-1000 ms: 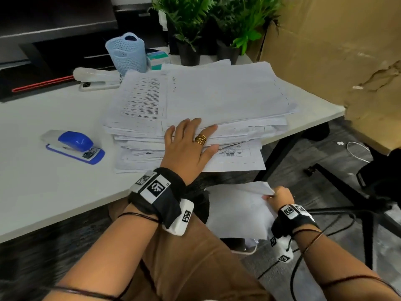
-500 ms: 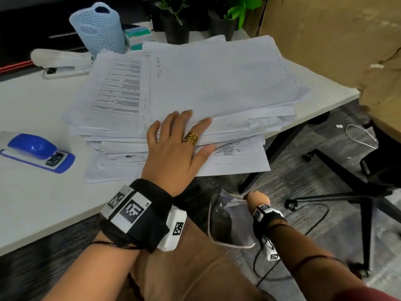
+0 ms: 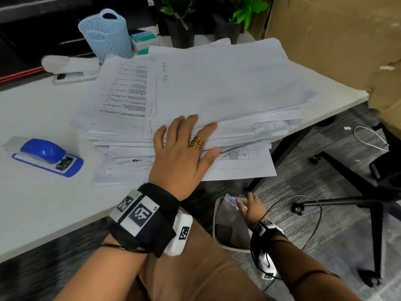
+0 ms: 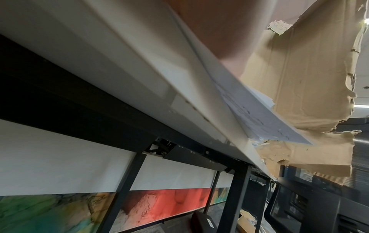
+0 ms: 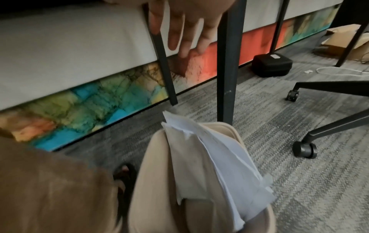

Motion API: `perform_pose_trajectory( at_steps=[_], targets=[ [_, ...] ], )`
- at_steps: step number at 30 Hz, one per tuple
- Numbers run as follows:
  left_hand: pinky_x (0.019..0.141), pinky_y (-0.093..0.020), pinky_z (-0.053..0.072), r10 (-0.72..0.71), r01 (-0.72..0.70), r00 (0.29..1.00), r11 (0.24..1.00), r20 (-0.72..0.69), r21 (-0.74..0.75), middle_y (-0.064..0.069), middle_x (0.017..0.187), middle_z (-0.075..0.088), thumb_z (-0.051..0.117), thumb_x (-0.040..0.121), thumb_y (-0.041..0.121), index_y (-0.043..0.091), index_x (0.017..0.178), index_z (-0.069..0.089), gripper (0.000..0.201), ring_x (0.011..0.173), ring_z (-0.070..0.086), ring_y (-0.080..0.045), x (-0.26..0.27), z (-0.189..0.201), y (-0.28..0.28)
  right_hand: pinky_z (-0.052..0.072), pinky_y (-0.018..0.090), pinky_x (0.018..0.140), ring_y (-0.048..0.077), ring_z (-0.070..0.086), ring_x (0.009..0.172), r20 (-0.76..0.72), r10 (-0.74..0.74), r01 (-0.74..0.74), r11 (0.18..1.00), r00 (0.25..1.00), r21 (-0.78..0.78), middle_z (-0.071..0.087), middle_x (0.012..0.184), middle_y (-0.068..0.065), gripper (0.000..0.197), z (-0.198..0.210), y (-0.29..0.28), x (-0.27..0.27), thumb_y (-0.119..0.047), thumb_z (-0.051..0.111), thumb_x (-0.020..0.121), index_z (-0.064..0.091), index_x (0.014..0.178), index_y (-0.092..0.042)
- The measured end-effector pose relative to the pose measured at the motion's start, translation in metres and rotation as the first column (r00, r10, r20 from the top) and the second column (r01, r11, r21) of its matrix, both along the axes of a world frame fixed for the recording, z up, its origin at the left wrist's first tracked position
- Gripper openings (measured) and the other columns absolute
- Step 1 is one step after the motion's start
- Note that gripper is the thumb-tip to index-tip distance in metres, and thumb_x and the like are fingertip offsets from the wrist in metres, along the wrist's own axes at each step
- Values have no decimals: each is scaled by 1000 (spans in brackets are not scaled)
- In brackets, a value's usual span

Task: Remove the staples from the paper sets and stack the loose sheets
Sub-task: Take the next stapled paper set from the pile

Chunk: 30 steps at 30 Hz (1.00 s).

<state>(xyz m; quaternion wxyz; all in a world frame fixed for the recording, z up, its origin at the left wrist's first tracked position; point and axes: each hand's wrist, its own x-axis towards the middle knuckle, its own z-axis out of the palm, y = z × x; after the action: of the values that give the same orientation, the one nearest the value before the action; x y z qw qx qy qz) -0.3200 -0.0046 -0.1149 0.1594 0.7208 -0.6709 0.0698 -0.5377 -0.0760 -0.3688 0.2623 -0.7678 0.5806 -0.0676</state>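
On the white desk (image 3: pixel 43 213), the flat, straight-fingered left hand (image 3: pixel 180 157) rests atop the thick heap of white printed paper sets (image 3: pixel 217 90). Lower right, the empty, loosely spread right hand (image 3: pixel 251 207) hovers over a beige wastebasket (image 3: pixel 214 222), well apart from the heap.

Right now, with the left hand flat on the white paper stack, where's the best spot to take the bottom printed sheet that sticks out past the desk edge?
Take the bottom printed sheet at its overhanging near-right corner, from the front of the white desk: that corner hangs free, so a thumb-over, fingers-under grip probably fits. The left hand lies flat on the white paper stack.
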Motion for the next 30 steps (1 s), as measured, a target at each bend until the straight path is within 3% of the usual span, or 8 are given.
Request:
perform_pose_trajectory(
  at_steps=[4,9,15,19,22,26,28,30],
  targets=[
    [105,-48,20,1,-1,1000,1000,-2,20,-7,141,43,9,96,55,30,138,42,59,131,35,-29,0,1,0,45,38,63,37,61,73,307,-128,195,961,943,-198,61,78,17,60,41,7,4,-54,30,84,58,83,-1],
    [109,-45,10,-4,5,1000,998,-18,59,-3,149,31,-6,88,64,35,143,30,72,136,24,-25,0,7,2,28,27,58,24,45,58,600,-250,497,818,760,-288,49,60,6,58,116,19,11,-54,31,83,55,70,-3],
    [111,-40,1,40,-35,998,997,-58,72,7,150,25,-2,78,70,39,143,26,77,136,20,-15,-1,12,5,22,23,52,10,30,53,740,53,549,636,671,-543,36,51,-1,45,217,32,13,-40,40,90,45,58,-9],
    [106,-44,-2,93,-89,992,995,-80,53,14,137,41,30,88,66,38,137,32,56,125,34,-13,-1,26,8,22,15,56,0,30,59,630,348,418,517,694,-747,38,62,-8,37,280,43,36,-40,43,93,47,67,-13],
    [106,-42,1,103,-101,992,994,-69,29,12,137,43,46,89,53,36,136,32,52,125,38,-12,8,41,8,29,13,63,5,41,67,541,448,311,489,712,-815,46,72,-4,28,308,35,63,-38,42,94,50,78,-16],
    [113,-44,-4,132,-128,991,976,-7,176,0,157,10,45,88,57,30,145,24,67,143,7,-20,27,44,16,41,33,88,29,52,106,274,155,77,729,949,-680,58,108,12,30,303,4,90,-31,50,89,65,100,-8],
    [114,-47,-3,142,-129,989,958,-36,258,2,157,12,39,90,60,31,146,22,66,143,9,-19,35,43,20,30,34,104,30,36,128,-48,52,-70,840,997,-538,48,134,13,42,298,2,95,-39,44,94,54,125,-14],
    [114,-49,3,143,-137,990,955,-4,263,4,152,27,37,89,63,35,144,27,63,137,24,-20,41,44,22,22,40,109,27,26,136,-194,32,-122,870,981,-477,38,145,9,51,298,4,98,-51,35,94,42,136,-21]
  ],
)
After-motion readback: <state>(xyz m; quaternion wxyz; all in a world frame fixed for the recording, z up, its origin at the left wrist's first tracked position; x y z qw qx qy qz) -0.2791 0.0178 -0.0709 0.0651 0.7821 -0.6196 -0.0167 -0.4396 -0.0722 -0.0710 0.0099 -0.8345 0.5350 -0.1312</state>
